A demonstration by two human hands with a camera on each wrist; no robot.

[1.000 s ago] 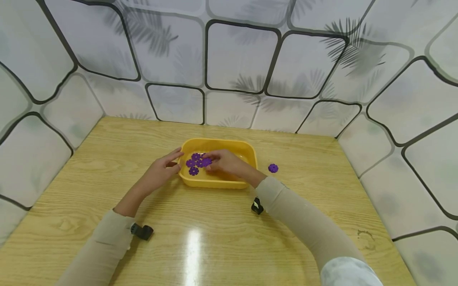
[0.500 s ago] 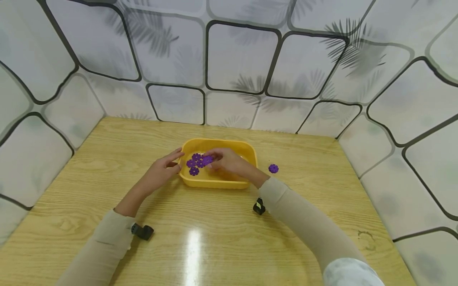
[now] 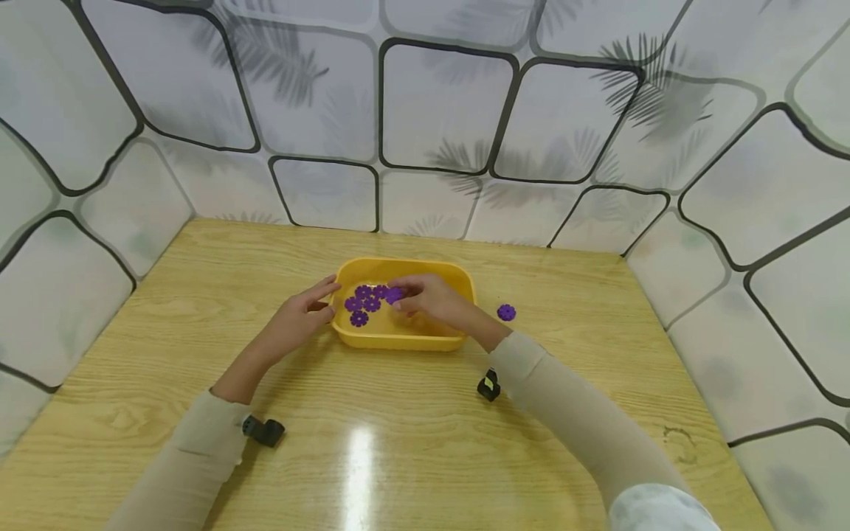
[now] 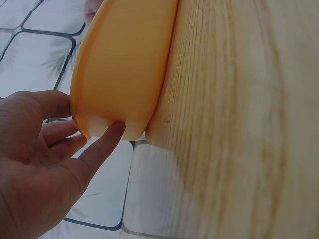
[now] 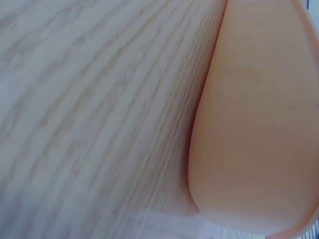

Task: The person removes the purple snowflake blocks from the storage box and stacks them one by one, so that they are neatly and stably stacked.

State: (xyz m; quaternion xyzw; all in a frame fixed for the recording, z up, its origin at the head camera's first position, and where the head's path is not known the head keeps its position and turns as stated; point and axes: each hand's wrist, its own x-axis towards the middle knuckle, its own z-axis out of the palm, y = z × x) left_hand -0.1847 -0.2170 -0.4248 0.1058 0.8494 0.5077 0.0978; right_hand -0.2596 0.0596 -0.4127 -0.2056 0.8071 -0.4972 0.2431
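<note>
In the head view a yellow plastic basin (image 3: pixel 398 342) stands on the table. My left hand (image 3: pixel 300 313) is at its left end; in the left wrist view the hand (image 4: pixel 45 154) has one digit against the outer wall (image 4: pixel 119 74) and other fingers at the rim, holding it. Over the inside of the basin, my right hand (image 3: pixel 434 301) pinches a purple flower-shaped disc (image 3: pixel 394 295). Several similar discs (image 3: pixel 359 318) lie on the basin floor to its left. The right wrist view shows the basin's outer wall (image 5: pixel 254 124), not the hand.
Right of the basin, a purple flower-shaped piece (image 3: pixel 507 313) rests on the wooden table (image 3: pixel 412 428). Patterned panels (image 3: pixel 438 110) rise behind and at both sides. Small black devices (image 3: pixel 264 431) sit at the wrists.
My right hand has shifted slightly right with the purple disc, uncovering another disc on the basin floor. The left hand stays at the basin's left end.
</note>
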